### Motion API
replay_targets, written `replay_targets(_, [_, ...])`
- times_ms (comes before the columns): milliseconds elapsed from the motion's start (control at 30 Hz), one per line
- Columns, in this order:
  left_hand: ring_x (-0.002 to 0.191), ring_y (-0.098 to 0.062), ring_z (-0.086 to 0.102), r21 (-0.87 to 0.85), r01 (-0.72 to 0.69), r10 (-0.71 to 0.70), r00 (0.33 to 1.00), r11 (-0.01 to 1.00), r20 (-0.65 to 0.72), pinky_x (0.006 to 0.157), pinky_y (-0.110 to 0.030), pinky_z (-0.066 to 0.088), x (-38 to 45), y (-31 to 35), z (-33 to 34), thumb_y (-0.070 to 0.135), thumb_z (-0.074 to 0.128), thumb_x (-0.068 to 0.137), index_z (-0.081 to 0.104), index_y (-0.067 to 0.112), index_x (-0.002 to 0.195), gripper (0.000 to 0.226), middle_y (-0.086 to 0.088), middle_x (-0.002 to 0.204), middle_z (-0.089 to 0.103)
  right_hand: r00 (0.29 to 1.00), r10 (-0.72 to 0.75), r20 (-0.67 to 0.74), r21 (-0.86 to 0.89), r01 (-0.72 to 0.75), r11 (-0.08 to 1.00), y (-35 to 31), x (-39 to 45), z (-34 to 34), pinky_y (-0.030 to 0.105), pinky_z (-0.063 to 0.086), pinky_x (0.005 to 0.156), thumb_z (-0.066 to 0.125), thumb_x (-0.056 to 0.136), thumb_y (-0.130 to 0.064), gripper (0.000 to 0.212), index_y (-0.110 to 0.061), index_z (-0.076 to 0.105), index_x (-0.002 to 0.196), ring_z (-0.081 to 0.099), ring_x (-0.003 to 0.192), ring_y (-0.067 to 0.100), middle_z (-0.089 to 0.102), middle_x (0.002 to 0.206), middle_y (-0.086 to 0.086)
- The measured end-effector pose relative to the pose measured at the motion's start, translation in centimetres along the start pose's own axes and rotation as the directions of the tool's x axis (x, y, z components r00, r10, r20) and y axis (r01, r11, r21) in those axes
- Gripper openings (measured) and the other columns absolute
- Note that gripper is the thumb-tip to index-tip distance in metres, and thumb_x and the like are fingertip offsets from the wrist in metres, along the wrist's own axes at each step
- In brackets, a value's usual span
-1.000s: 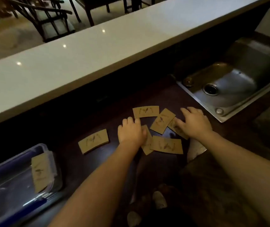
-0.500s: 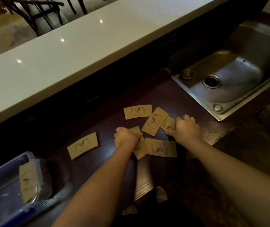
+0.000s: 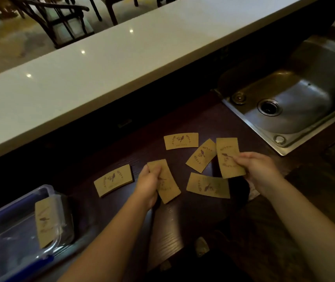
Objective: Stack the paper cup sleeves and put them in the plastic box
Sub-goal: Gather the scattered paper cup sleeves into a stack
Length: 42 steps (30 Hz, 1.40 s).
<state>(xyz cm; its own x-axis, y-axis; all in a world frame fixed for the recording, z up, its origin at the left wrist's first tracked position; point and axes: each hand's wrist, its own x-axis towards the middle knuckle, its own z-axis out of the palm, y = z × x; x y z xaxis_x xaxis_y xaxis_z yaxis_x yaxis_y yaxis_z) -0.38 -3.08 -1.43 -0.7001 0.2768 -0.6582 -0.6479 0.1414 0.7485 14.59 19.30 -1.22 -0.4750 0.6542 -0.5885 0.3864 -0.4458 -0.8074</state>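
Brown paper cup sleeves printed with a bird lie on a dark wooden counter. My left hand (image 3: 148, 185) grips one sleeve (image 3: 167, 186) lifted off the counter. My right hand (image 3: 258, 169) holds another sleeve (image 3: 228, 157) up by its right edge. Flat on the counter are three sleeves in the middle, one at the back (image 3: 181, 141), one tilted (image 3: 201, 155), one in front (image 3: 208, 185), and a fourth sleeve (image 3: 113, 180) to the left. The clear plastic box (image 3: 5, 241) with blue trim stands at the lower left with one sleeve (image 3: 45, 222) leaning in it.
A steel sink (image 3: 296, 102) is set into the counter at the right. A long white bar top (image 3: 101, 64) runs along the back, above a dark wall. Dark chairs (image 3: 60, 21) stand beyond it. The counter's front edge is just below my forearms.
Both hands were pressed on the pile of sleeves; each has now lifted one sleeve clear of the counter. The camera has shifted slightly.
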Motion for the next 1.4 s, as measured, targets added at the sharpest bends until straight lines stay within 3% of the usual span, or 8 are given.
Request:
replay_targets(167, [0.095,-0.035,0.067,-0.161,0.169,-0.126,0.961,0.972,0.246,0.086,-0.055,0.052,-2.8,-0.5,-0.9,0.027,0.034,0.102,0.051,0.011,0.123,0.031,-0.02,0.112,0.066,0.946,-0.038,0.323,-0.094,0.072,0.993,1.9,-5.2,6.3,0.024,0.053,0.058,0.073,0.079,-0.014,0.008,-0.015,0.07,0.086,0.072,0.068,0.013,0.077,0.075,0.001])
replay_targets(300, [0.105,-0.036,0.066,-0.193,0.271,-0.214,0.938,0.943,0.272,0.09,-0.054,0.051,-3.6,-1.3,-1.3,0.041,0.04,0.099,0.059,0.007,0.119,0.044,-0.023,0.116,0.068,0.939,-0.09,0.332,-0.309,0.199,0.93,4.3,-7.8,10.5,0.027,0.05,0.061,0.076,0.077,-0.026,0.012,-0.02,0.066,0.082,0.068,0.07,0.013,0.071,0.076,-0.001])
replay_targets(600, [0.081,-0.029,0.072,-0.185,0.192,-0.14,0.955,0.964,0.262,0.072,-0.048,0.059,-3.0,-3.1,-3.8,-0.003,0.052,0.09,0.055,0.007,0.115,0.027,-0.02,0.098,0.068,0.902,-0.276,0.332,-0.538,0.421,0.73,5.4,-7.5,10.6,0.032,0.05,0.066,0.066,0.078,-0.048,0.027,-0.021,0.069,0.081,0.062,0.075,0.013,0.069,0.08,-0.004])
replay_targets(800, [0.087,-0.034,0.07,-0.187,0.193,-0.142,0.956,0.963,0.256,0.057,-0.043,0.06,-2.7,-2.8,-4.2,-0.008,0.05,0.089,0.055,0.011,0.114,0.032,-0.026,0.104,0.068,0.879,-0.344,0.33,-0.905,0.398,0.15,5.0,-3.7,5.8,0.041,0.04,0.092,0.058,0.084,-0.043,0.049,-0.018,0.053,0.126,0.038,0.118,0.028,0.049,0.132,0.005])
replay_targets(967, [0.085,-0.037,0.07,-0.201,0.204,-0.153,0.958,0.958,0.243,0.059,-0.044,0.059,-3.2,-2.7,-4.1,-0.004,0.05,0.089,0.055,0.012,0.114,0.03,-0.025,0.096,0.071,0.915,-0.266,0.302,-0.946,0.323,0.039,5.3,-3.2,4.8,0.045,0.038,0.093,0.061,0.08,-0.053,0.059,-0.021,0.047,0.129,0.035,0.122,0.03,0.045,0.135,0.003])
replay_targets(1100, [0.088,-0.041,0.067,-0.209,0.241,-0.196,0.957,0.948,0.213,0.068,-0.047,0.056,-3.2,-2.8,-4.0,0.014,0.05,0.092,0.051,0.008,0.124,0.032,-0.027,0.1,0.069,0.941,-0.253,0.226,-0.937,0.28,0.207,4.1,-3.5,5.3,0.034,0.046,0.071,0.069,0.078,-0.045,0.026,-0.023,0.061,0.089,0.056,0.094,0.021,0.06,0.092,-0.003])
replay_targets(1267, [0.098,-0.038,0.064,-0.272,0.262,-0.214,0.958,0.926,0.193,0.08,-0.049,0.055,-2.6,-3.1,-3.9,0.049,0.05,0.09,0.061,0.006,0.121,0.054,-0.024,0.108,0.066,0.959,-0.049,0.278,-0.284,0.131,0.95,2.4,-5.2,6.3,0.022,0.049,0.055,0.072,0.08,-0.017,0.008,-0.012,0.072,0.073,0.067,0.065,0.014,0.073,0.068,0.001])
replay_targets(1400, [0.105,-0.034,0.066,-0.271,0.26,-0.193,0.949,0.927,0.25,0.089,-0.047,0.052,-2.6,-3.2,-3.2,0.06,0.044,0.088,0.066,0.004,0.118,0.066,-0.02,0.115,0.069,0.911,-0.036,0.41,-0.242,0.147,0.959,2.8,-7.3,9.1,0.021,0.052,0.055,0.074,0.078,-0.016,0.003,-0.014,0.072,0.079,0.071,0.066,0.011,0.076,0.071,0.0])
